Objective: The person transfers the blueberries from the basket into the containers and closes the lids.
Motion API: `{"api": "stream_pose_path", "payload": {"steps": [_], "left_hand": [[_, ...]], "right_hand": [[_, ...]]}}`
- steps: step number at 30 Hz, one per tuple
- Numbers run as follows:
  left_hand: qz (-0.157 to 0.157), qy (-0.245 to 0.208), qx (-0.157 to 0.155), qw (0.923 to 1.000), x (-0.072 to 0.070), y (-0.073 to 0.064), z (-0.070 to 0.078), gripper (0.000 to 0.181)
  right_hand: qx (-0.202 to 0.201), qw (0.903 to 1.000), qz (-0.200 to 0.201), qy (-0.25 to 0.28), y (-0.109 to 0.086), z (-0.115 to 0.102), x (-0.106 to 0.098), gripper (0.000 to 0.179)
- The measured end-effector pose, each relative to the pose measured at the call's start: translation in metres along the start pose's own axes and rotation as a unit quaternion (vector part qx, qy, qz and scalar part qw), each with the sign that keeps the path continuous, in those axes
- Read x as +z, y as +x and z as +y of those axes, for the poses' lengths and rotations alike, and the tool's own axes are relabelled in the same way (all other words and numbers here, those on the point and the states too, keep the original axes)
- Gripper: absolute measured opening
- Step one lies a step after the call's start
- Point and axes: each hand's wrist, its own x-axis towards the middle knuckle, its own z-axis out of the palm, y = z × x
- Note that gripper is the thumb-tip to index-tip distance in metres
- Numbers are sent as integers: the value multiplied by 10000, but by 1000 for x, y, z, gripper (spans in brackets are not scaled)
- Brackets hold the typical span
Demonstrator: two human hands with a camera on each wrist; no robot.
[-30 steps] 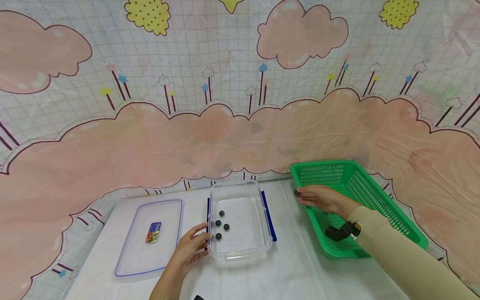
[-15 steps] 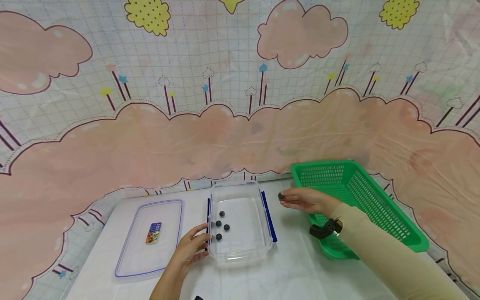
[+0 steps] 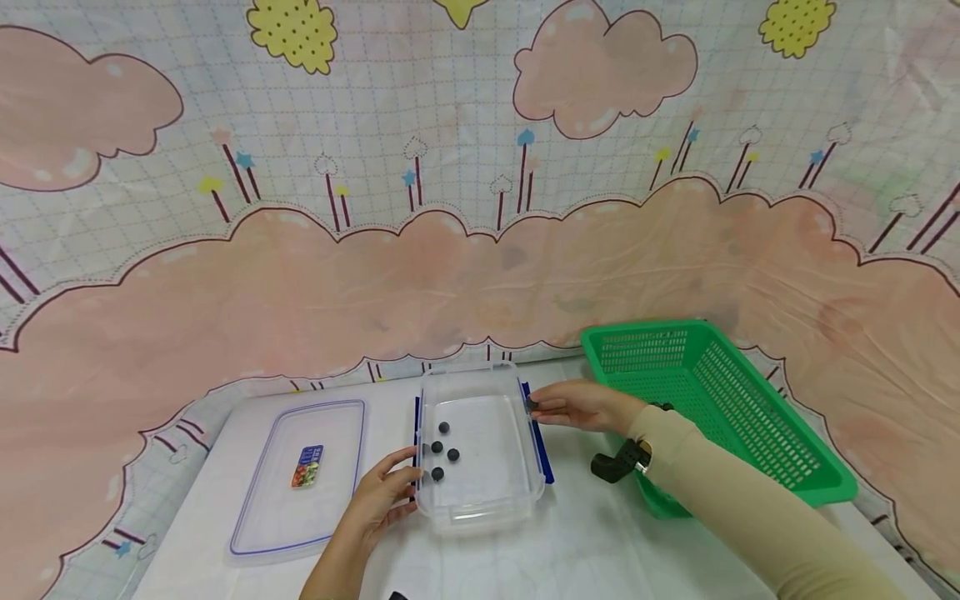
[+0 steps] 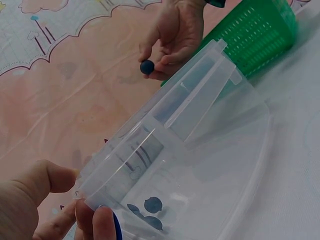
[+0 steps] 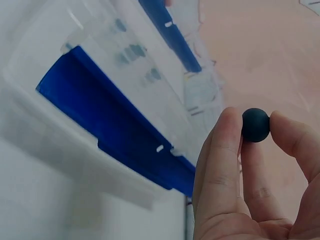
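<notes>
In the head view, a clear plastic box with blue side clips stands lidless mid-table. Several small dark balls lie on its floor toward the left. My left hand holds the box's left edge; the left wrist view shows the thumb and fingers pinching the rim beside a blue clip. My right hand is at the box's right wall, over the far end of that side's clip. Between thumb and fingertips it pinches another dark ball, round and smooth, outside the box in the right wrist view.
To the right stands a green perforated basket, partly behind my right forearm. A clear lid with a bluish rim and a colourful label lies flat on the left. A patterned cloth backs the white table.
My right hand has moved left with the ball, from over the green basket's left rim to the box's right side. My left hand and the balls in the box stay where they were.
</notes>
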Motion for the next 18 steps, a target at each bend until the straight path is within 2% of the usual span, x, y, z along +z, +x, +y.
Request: {"api": "stream_pose_path", "payload": {"steps": [8, 18], "left_hand": [[19, 27, 9, 10000, 2, -1, 0, 51], [26, 44, 38, 10000, 1, -1, -2, 52]], "right_hand": [[102, 9999, 18, -132, 8, -1, 14, 30], [64, 9990, -54, -443, 17, -2, 37, 28]]}}
